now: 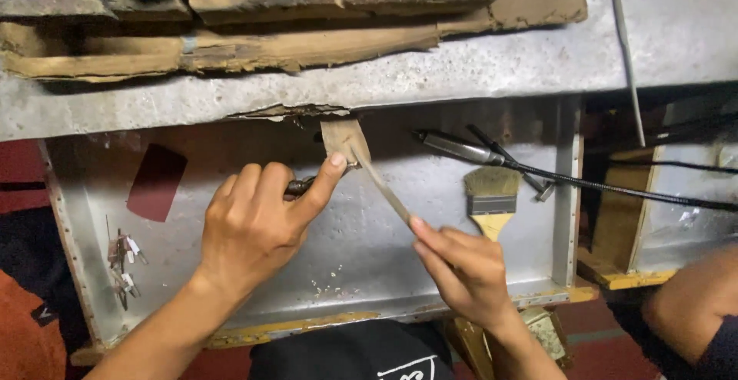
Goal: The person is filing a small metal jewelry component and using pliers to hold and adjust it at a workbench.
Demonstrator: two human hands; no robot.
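Observation:
My left hand grips a small dark metal piece, with the thumb stretched up against a worn wooden block that sticks out below the bench's edge. My right hand pinches the lower end of a thin flat file-like strip. The strip slants up to the left and its tip meets the wooden block beside my left thumb. Both hands work over a shallow grey metal tray.
In the tray lie a flat paintbrush with a yellow handle, a metal handpiece on a black flexible cable, a dark red sheet and several small bits at left. Another person's arm is at lower right. Cardboard and worn blocks sit above.

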